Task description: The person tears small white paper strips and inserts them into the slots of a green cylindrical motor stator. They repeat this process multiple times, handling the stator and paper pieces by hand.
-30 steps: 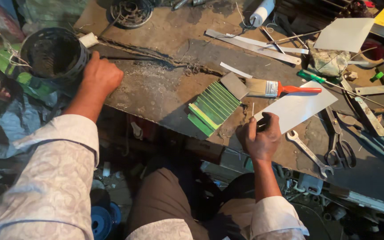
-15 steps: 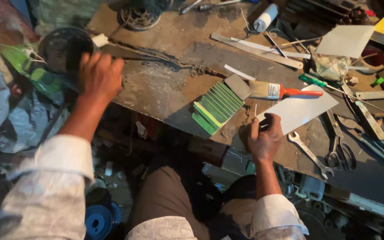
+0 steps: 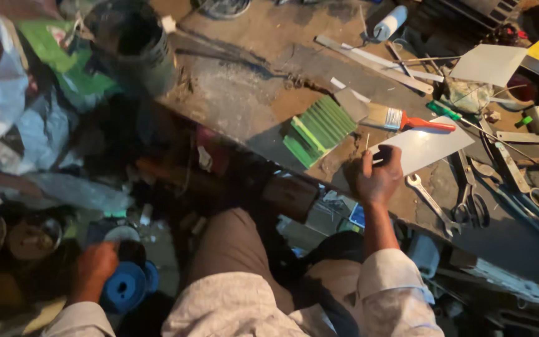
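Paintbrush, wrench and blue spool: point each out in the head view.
paintbrush (image 3: 422,123), head view, on its orange handle.
wrench (image 3: 430,201), head view, mid-shaft.
blue spool (image 3: 125,287), head view, on its round blue face beside the left hand (image 3: 97,263).

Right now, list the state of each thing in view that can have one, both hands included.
Left hand: lowered beside the bench, on a blue round spool.
Right hand: closed around a small dark object, resting on the workbench edge.
Orange-handled paintbrush: lying flat, unheld.
Green ribbed stack: lying flat, fanned.
White sheet: flat, under the right hand's fingertips.
Black bucket: upright, open.
Steel spanner: lying flat.
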Demonstrator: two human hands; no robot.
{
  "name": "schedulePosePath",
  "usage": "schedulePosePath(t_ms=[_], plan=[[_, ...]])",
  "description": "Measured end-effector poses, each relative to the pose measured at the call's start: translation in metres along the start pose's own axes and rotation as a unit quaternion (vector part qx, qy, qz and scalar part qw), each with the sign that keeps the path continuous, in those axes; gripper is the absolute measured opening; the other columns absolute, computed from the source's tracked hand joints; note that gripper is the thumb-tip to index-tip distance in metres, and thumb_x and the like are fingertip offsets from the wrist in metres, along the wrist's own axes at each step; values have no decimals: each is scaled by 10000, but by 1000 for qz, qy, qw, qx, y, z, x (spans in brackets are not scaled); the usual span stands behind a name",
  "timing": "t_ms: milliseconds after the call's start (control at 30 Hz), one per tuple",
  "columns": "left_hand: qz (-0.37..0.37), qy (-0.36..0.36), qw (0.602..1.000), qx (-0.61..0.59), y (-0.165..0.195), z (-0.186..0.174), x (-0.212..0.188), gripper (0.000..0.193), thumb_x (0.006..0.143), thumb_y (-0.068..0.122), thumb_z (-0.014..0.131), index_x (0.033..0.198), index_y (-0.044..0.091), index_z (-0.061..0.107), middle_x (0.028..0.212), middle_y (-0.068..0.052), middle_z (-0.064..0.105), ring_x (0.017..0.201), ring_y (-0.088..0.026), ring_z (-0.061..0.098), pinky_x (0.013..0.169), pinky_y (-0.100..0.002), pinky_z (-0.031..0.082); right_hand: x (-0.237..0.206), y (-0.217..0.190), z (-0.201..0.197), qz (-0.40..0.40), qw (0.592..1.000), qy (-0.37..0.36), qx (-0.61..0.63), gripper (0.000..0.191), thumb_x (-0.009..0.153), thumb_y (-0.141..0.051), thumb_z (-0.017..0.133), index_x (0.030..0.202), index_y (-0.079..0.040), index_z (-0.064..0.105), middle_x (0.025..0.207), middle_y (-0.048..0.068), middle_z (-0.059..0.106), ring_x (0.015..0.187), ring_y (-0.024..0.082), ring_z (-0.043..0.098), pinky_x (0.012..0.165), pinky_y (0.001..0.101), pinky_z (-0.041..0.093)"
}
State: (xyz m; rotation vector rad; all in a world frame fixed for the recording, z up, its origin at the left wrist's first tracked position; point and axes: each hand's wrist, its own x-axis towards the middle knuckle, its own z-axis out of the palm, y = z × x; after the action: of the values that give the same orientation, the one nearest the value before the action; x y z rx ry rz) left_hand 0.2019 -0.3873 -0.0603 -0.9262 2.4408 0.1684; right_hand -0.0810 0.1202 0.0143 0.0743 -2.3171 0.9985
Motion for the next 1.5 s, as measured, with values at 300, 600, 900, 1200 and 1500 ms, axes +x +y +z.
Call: schedulePosePath(t_ms=[300, 600, 900, 1200, 1500], plan=[[12, 20, 997, -77, -8, 37, -28, 414, 899, 259, 627, 1306, 181, 647, 1329, -231, 654, 1238, -456, 618, 1017, -566, 507, -9, -38, -6, -19, 992, -5, 127, 198, 1020, -93, 712, 1125, 16, 584, 868, 126, 634, 776, 233, 602, 728, 340, 504], [218, 227, 929, -194, 85, -52, 27, 400, 848, 341, 726, 1186, 135, 666, 1209, -204, 661, 1129, -446, 612, 920, -559, 512, -13, 0, -12, -49, 999, 10, -23, 222, 963, -118, 751, 1079, 9, 610, 945, 171, 696, 784, 296, 694, 734, 395, 540], [300, 363, 862, -188, 214, -186, 76, 472, 939, 407, 674, 1289, 93, 628, 1203, -287, 669, 1103, -510, 616, 899, -599, 481, -14, 2, -7, -29, 999, 18, -31, 166, 957, -142, 743, 1029, -27, 647, 917, 158, 693, 771, 323, 689, 716, 416, 533], [177, 211, 956, -104, 267, -237, 113, 797, 957, 632, 535, 1524, 87, 405, 1307, -338, 590, 1216, -514, 558, 1008, -608, 412, -8, 2, -6, 21, 999, -1, -45, 198, 954, -171, 747, 1015, -17, 640, 897, 151, 687, 713, 298, 673, 658, 405, 518], [171, 226, 931, -229, 279, -234, 113, 526, 966, 405, 597, 1387, 91, 581, 1304, -274, 631, 1217, -471, 581, 1006, -545, 456, -7, 2, -4, 15, 998, 9, -59, 216, 954, -181, 759, 1000, -13, 630, 873, 144, 677, 711, 301, 665, 647, 407, 507]])
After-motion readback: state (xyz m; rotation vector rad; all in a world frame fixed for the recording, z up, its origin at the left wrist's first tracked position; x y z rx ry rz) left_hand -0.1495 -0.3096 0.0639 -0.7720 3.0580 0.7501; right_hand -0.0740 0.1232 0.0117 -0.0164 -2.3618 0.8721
